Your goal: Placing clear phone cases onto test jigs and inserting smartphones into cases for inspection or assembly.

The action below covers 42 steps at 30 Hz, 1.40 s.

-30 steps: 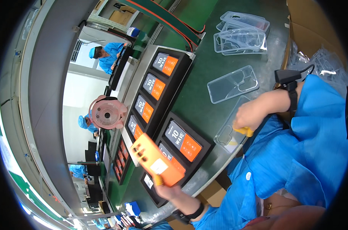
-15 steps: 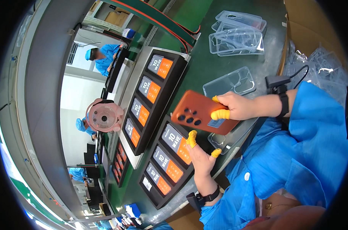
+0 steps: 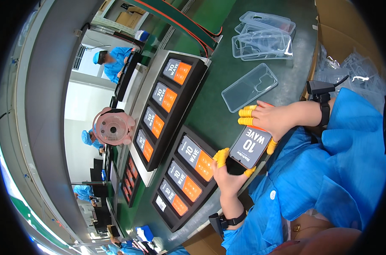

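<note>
My right hand (image 3: 280,120) grips a smartphone (image 3: 247,148) whose printed grey front faces up, with a strip of its orange end showing beneath the fingers. Yellow finger covers are on the fingertips of both hands. My left hand (image 3: 229,180) is open at the phone's lower end, index finger and thumb spread to either side. Whether the thumb touches the phone's corner I cannot tell. Just beyond the phone, a clear phone case (image 3: 249,88) lies on the green table. Anything under the phone is hidden.
Two black trays, a near one (image 3: 188,216) and a far one (image 3: 182,91), hold several phones. More clear cases (image 3: 263,40) are piled at the back right, beside a box of clear cases (image 3: 354,78). A pink fan (image 3: 113,127) stands left; co-workers sit beyond it.
The phone has turned from its orange back to its printed front and come down toward the table edge. The clear case behind it has shifted slightly left. My left hand stays beside it.
</note>
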Each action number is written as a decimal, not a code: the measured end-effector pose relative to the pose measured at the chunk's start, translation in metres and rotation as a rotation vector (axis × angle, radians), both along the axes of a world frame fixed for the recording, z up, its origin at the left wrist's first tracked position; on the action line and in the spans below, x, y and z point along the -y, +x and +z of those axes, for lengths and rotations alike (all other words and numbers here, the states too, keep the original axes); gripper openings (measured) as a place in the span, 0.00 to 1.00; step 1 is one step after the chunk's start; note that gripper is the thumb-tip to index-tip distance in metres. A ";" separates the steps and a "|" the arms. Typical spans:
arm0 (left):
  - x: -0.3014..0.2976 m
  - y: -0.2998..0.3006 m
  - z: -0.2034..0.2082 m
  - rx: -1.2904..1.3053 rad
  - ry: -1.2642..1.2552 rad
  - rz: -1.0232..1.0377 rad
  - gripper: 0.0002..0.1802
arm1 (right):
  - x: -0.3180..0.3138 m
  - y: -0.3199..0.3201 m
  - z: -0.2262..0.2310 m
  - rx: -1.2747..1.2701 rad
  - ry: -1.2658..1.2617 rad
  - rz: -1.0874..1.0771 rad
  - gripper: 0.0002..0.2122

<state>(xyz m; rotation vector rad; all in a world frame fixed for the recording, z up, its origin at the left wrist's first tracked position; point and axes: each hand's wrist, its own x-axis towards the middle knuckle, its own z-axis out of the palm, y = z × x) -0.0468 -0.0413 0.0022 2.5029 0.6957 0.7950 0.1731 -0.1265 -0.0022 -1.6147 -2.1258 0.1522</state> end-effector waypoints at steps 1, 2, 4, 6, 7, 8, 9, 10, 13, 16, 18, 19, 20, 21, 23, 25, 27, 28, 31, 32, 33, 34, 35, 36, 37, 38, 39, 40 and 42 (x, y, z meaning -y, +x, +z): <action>0.004 -0.005 0.002 0.033 0.020 -0.004 0.42 | -0.002 0.001 0.001 -0.071 -0.072 0.072 0.47; 0.007 -0.005 0.003 0.031 0.018 -0.007 0.42 | -0.002 0.002 0.002 -0.074 -0.074 0.068 0.47; 0.013 -0.005 0.006 0.399 -0.130 -0.010 0.45 | -0.005 0.000 0.011 -0.128 -0.069 0.120 0.46; 0.014 -0.009 0.012 0.442 -0.235 -0.057 0.52 | -0.008 -0.007 0.014 -0.158 0.035 0.139 0.44; 0.014 -0.013 0.013 0.374 -0.316 -0.036 0.56 | -0.009 -0.010 0.014 -0.125 0.141 0.079 0.43; 0.014 -0.015 0.015 0.306 -0.395 -0.013 0.61 | -0.011 -0.014 0.014 -0.094 0.247 0.020 0.42; 0.016 -0.015 0.016 0.257 -0.408 -0.035 0.58 | -0.010 -0.016 0.016 -0.145 0.275 0.007 0.42; 0.020 -0.019 0.010 0.269 -0.496 -0.048 0.52 | -0.012 -0.018 0.019 -0.147 0.289 0.012 0.42; 0.031 -0.021 0.004 0.300 -0.716 -0.065 0.41 | -0.006 -0.021 0.013 -0.085 0.302 -0.073 0.42; 0.037 -0.012 0.020 0.468 -0.675 -0.003 0.31 | -0.012 -0.029 0.016 -0.117 0.378 -0.073 0.42; 0.036 -0.010 0.022 0.366 -0.399 0.079 0.23 | -0.011 -0.029 0.020 -0.038 0.429 -0.104 0.43; 0.035 -0.010 0.023 0.365 -0.399 0.075 0.23 | -0.008 -0.027 0.022 -0.038 0.430 -0.108 0.43; 0.035 -0.011 0.024 0.312 -0.343 0.081 0.22 | -0.006 -0.024 0.023 -0.088 0.424 -0.077 0.43; 0.035 -0.013 0.024 0.259 -0.289 0.088 0.20 | -0.005 -0.023 0.025 -0.139 0.414 -0.044 0.43; 0.034 -0.015 0.018 0.235 -0.271 0.089 0.20 | -0.009 -0.014 0.025 -0.226 0.354 -0.002 0.43; 0.033 -0.016 0.019 0.212 -0.252 0.095 0.20 | -0.016 -0.013 0.039 -0.276 0.280 0.016 0.37; 0.034 -0.015 0.023 0.267 -0.511 0.128 0.20 | -0.018 -0.007 0.032 -0.324 0.134 -0.001 0.34; 0.035 -0.013 0.026 0.270 -0.514 0.124 0.20 | -0.017 -0.003 0.022 -0.370 -0.011 -0.016 0.32; 0.023 -0.024 0.022 0.376 -0.521 -0.020 0.21 | -0.030 -0.018 0.045 -0.403 0.102 0.009 0.27; 0.015 -0.027 0.015 0.377 -0.499 0.010 0.21 | -0.042 -0.019 0.017 -0.422 0.122 0.009 0.25; 0.018 -0.020 0.011 0.348 -0.530 0.113 0.23 | -0.030 -0.016 0.014 -0.420 0.103 -0.016 0.25; 0.020 -0.014 0.006 0.315 -0.557 0.219 0.26 | -0.019 -0.015 0.012 -0.468 0.146 -0.067 0.24; 0.015 -0.017 0.003 0.478 -0.702 0.210 0.33 | -0.023 -0.022 0.032 -0.516 0.216 -0.069 0.24; 0.013 -0.020 0.001 0.488 -0.684 0.228 0.33 | -0.027 -0.027 0.036 -0.518 0.223 -0.043 0.24; 0.011 -0.022 -0.001 0.508 -0.706 0.096 0.34 | -0.030 -0.029 0.026 -0.712 0.180 -0.034 0.23; 0.011 -0.023 0.000 0.529 -0.725 -0.031 0.36 | -0.034 -0.033 0.034 -0.903 0.125 -0.019 0.23; 0.010 -0.022 0.000 0.417 -0.686 -0.083 0.38 | -0.038 -0.037 0.041 -0.982 0.047 0.063 0.22; 0.010 -0.020 -0.002 0.303 -0.654 -0.141 0.39 | -0.041 -0.043 0.044 -0.985 0.046 0.086 0.22; 0.014 -0.020 -0.006 0.162 -0.534 -0.128 0.33 | -0.044 -0.064 0.079 -1.118 -0.031 0.248 0.21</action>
